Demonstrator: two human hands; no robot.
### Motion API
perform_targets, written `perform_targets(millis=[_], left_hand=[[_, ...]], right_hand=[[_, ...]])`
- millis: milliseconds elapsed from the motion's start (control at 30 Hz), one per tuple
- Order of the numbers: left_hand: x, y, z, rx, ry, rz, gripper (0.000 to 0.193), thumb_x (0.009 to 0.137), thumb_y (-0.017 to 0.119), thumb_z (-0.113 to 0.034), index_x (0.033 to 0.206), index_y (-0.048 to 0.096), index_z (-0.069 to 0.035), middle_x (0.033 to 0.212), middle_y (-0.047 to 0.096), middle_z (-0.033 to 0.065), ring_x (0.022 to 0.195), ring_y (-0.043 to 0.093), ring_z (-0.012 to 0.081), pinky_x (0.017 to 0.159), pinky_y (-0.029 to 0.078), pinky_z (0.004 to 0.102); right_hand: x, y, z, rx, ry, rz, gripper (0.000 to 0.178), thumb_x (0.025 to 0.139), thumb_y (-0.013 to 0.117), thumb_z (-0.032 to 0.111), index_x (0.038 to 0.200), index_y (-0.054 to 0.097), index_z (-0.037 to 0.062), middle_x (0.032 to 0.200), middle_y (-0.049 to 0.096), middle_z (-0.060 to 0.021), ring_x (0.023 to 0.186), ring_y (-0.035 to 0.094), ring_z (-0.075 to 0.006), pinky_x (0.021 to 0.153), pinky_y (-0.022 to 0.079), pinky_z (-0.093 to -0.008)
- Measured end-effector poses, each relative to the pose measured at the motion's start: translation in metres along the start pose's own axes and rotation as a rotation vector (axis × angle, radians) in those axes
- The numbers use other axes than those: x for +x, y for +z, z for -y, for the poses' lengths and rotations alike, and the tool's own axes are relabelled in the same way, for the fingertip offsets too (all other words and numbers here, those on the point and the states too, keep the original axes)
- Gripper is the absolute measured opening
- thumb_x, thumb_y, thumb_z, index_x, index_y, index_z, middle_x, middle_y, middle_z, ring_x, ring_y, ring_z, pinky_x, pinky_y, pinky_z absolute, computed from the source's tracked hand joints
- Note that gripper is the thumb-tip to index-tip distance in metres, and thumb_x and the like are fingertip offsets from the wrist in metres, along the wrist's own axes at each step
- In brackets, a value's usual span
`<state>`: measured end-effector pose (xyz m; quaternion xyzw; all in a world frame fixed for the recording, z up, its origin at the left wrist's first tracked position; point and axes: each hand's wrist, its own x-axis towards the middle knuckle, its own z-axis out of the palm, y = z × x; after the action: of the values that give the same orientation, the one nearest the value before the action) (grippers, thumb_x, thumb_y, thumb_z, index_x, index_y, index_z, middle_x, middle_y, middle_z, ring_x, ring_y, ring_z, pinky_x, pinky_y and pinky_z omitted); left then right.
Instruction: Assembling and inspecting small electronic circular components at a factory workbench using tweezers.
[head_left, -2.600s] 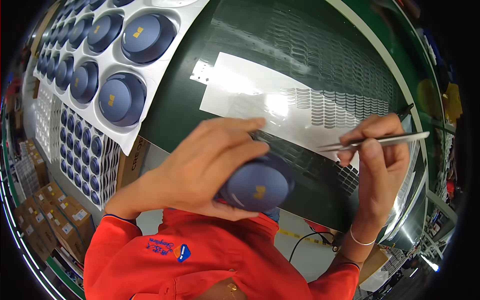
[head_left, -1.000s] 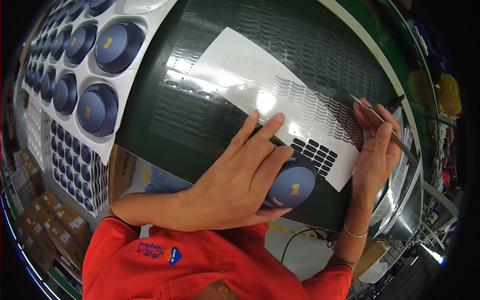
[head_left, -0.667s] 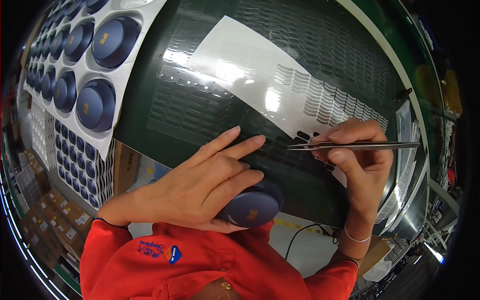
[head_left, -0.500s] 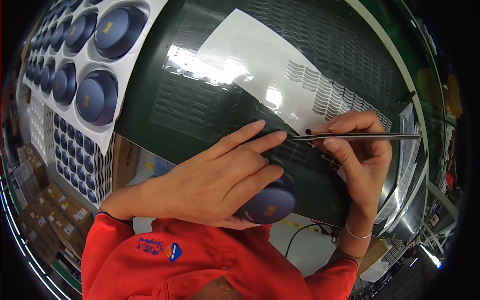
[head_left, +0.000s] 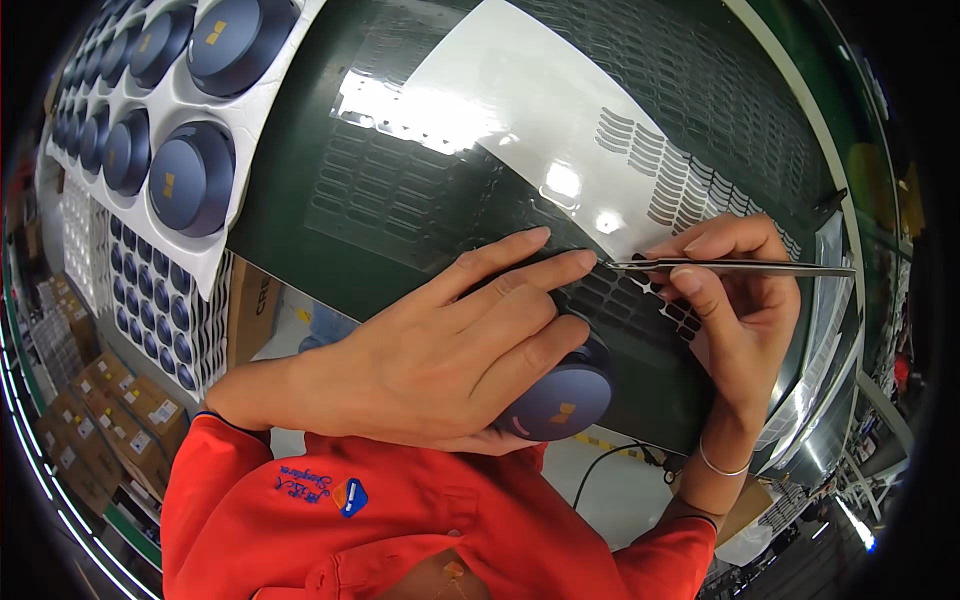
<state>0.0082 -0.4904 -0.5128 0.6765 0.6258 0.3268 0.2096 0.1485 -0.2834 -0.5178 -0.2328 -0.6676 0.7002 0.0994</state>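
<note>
My right hand (head_left: 745, 300) pinches a pair of slim dark tweezers (head_left: 770, 267) between thumb and fingers. Their tips sit right by the outstretched index fingertip of my left hand (head_left: 440, 350). That hand also keeps a round dark-blue shell (head_left: 562, 400) with a small gold mark tucked under its palm and curled fingers; the thumb is mostly hidden. Under both hands lies a white sheet (head_left: 500, 75) with rows of small curved cut-outs. Some small black pieces (head_left: 680, 315) on a strip show below my right fingers. Whatever the tweezer tips grip is too small to make out.
At the left, a white moulded tray (head_left: 265, 125) holds several blue shells. Stacked trays (head_left: 150, 290) and cardboard boxes (head_left: 125, 415) stand lower down. Clear film (head_left: 375, 190) with slot rows lies on the dark green table (head_left: 285, 215). Clear plastic sheets (head_left: 825, 330) lie along the right edge.
The view has shifted a little, with hands and sheet slightly farther right in it. The tweezer tips stay by my left index fingertip, and both grips look the same.
</note>
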Motion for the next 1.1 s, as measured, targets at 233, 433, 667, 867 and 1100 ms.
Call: perform_targets(millis=[233, 433, 667, 867, 1100], left_hand=[[0.004, -0.001, -0.003, 0.02, -0.019, -0.023, 0.066, 0.071, 0.082, -0.031, 0.116, 0.053, 0.006, 0.104, 0.059, 0.0189, 0.12, 0.057, 0.0374, 0.104, 0.042, 0.0533], [0.004, -0.005, -0.003, -0.073, -0.029, -0.08, 0.071, 0.065, 0.086, -0.03, 0.118, 0.054, 0.005, 0.114, 0.057, 0.0202, 0.118, 0.056, 0.0367, 0.104, 0.042, 0.0527], [0.006, -0.037, -0.005, -1.063, -0.366, -0.425, 0.093, 0.074, 0.072, -0.059, 0.136, 0.044, 0.005, 0.122, 0.059, 0.0202, 0.112, 0.059, 0.0296, 0.093, 0.046, 0.038], [0.037, -0.032, 0.007, -1.202, -0.259, -0.486, 0.101, 0.081, 0.052, -0.075, 0.145, 0.034, 0.001, 0.127, 0.057, 0.0267, 0.103, 0.065, 0.0285, 0.083, 0.053, 0.0366], [0.033, -0.011, -0.006, -1.488, -0.121, -0.501, 0.103, 0.057, 0.091, -0.007, 0.138, 0.028, 0.005, 0.138, 0.046, 0.0235, 0.13, 0.049, 0.0319, 0.108, 0.041, 0.0428]], right_hand=[[0.006, -0.004, -0.001, 0.06, -0.064, 0.063, 0.019, 0.083, 0.067, -0.009, 0.096, 0.055, -0.0019, 0.093, 0.066, -0.014, 0.085, 0.067, -0.0182, 0.076, 0.055, -0.0248], [0.002, -0.009, 0.003, 0.222, -0.199, 0.016, 0.015, 0.086, 0.065, -0.006, 0.094, 0.053, -0.0011, 0.087, 0.064, -0.0176, 0.077, 0.066, -0.0199, 0.07, 0.055, -0.0269], [-0.023, 0.006, 0.047, 0.194, -0.395, -0.377, 0.015, 0.093, 0.06, 0.009, 0.096, 0.048, 0.0009, 0.085, 0.062, -0.0193, 0.063, 0.06, -0.018, 0.056, 0.051, -0.027], [-0.031, 0.039, 0.063, 0.199, -0.455, -0.341, 0.017, 0.094, 0.06, 0.008, 0.098, 0.045, 0.0002, 0.087, 0.061, -0.0207, 0.064, 0.064, -0.0197, 0.054, 0.056, -0.0274], [-0.035, 0.047, 0.053, 0.204, -0.437, -0.279, 0.019, 0.093, 0.059, 0.0, 0.103, 0.042, -0.0005, 0.092, 0.061, -0.0221, 0.073, 0.068, -0.0223, 0.064, 0.06, -0.0293]])
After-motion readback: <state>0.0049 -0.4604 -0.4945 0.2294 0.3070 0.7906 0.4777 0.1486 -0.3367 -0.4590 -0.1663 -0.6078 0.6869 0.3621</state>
